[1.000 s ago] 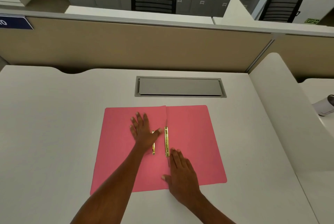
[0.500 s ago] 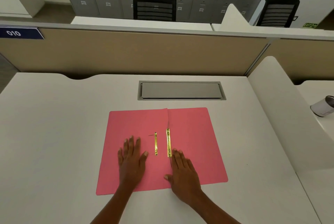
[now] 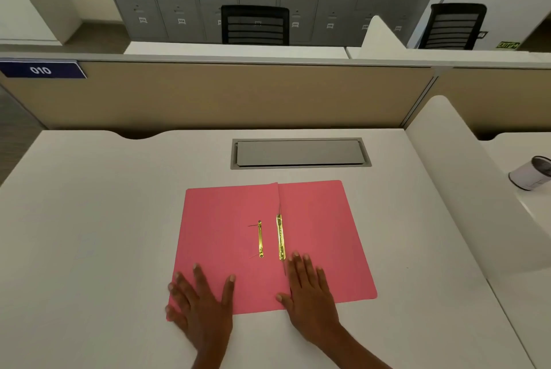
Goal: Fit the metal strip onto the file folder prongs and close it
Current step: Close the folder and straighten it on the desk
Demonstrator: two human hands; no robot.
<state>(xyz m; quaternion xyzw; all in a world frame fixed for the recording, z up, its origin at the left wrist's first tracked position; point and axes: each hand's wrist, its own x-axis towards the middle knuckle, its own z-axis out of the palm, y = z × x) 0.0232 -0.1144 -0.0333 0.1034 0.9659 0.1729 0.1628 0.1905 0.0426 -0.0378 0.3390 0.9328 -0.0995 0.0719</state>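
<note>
head: partition sign [image 3: 41, 70] reads "010" | one pink file folder [image 3: 316, 237] open on worktop [image 3: 89, 234] | two brass strips [image 3: 260, 239] near fold | left hand [image 3: 199, 303], right hand [image 3: 307, 294] flat, fingers spread, gripping nothing.

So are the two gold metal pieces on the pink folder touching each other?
Apart. The head view shows the thinner gold strip lying left of the wider gold strip, with a band of pink folder plainly visible between them along their whole length.

A big white desk [image 3: 104, 234] holds things. An open pink folder [image 3: 322, 234] lies flat on it. Two hands rest there too.
</note>
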